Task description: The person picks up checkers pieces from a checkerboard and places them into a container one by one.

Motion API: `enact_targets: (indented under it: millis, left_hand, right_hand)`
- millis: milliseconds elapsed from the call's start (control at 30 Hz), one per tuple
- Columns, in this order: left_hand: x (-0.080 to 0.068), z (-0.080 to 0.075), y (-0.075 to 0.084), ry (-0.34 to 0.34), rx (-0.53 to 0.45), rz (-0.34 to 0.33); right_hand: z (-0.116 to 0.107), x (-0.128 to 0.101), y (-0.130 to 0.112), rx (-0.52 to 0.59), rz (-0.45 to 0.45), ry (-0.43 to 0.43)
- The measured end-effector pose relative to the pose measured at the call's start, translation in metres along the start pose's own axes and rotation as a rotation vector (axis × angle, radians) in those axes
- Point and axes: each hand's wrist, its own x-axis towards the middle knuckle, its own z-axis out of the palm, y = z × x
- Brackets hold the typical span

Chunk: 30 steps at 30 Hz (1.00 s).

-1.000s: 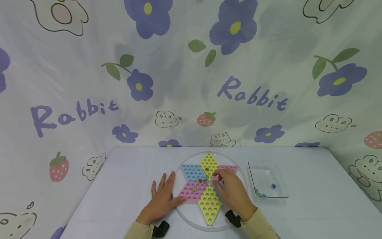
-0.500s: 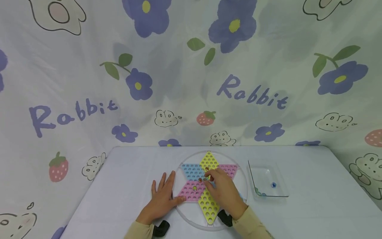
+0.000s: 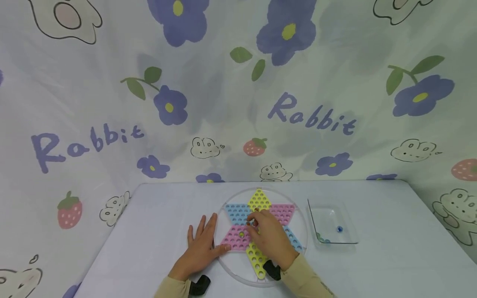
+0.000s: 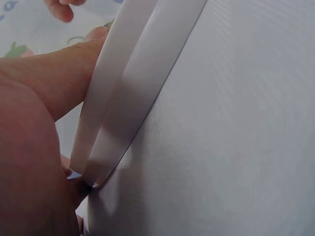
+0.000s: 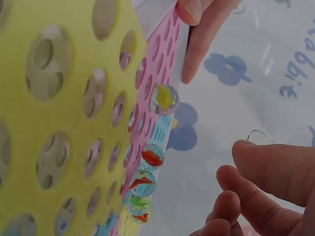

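Note:
A star-shaped Chinese checkers board [image 3: 260, 270] lies on the table, with yellow, pink and blue points inside a clear round rim. My left hand [image 3: 199, 250] rests at its left side, fingers spread and straight, thumb over the pink corner; the left wrist view shows the thumb across the white rim [image 4: 115, 98]. My right hand [image 3: 270, 236] hovers over the board's middle, thumb and fingers loosely bent, nothing showing between them. Several glass marbles sit in holes; the right wrist view shows a yellow-swirled marble [image 5: 165, 100], red-swirled marble [image 5: 153, 156] and green-swirled marble [image 5: 138, 203].
A clear square tray [image 3: 331, 242] stands right of the board, holding a blue marble [image 3: 339, 229] and a few greenish ones in its near left corner. The white table [image 3: 164, 219] ends at a patterned cloth backdrop [image 3: 223, 103].
My right hand has moved left across the board's centre, passing from right of the marbles to over them. The left hand stays in place on the rim.

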Motion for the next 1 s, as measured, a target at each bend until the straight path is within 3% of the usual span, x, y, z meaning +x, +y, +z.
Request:
enact_targets:
  millis: [367, 600, 1000]
  left_hand:
    - [0.001, 0.0, -0.001, 0.003, 0.012, 0.0]
    - [0.001, 0.0, 0.001, 0.0, 0.004, -0.011]
    - [0.0, 0.0, 0.001, 0.003, 0.004, -0.003]
  right_hand:
    - [0.012, 0.006, -0.002, 0.007, 0.024, -0.055]
    - [0.012, 0.005, -0.005, 0.01, 0.04, -0.147]
    - [0.016, 0.007, -0.001, -0.014, 0.031, -0.191]
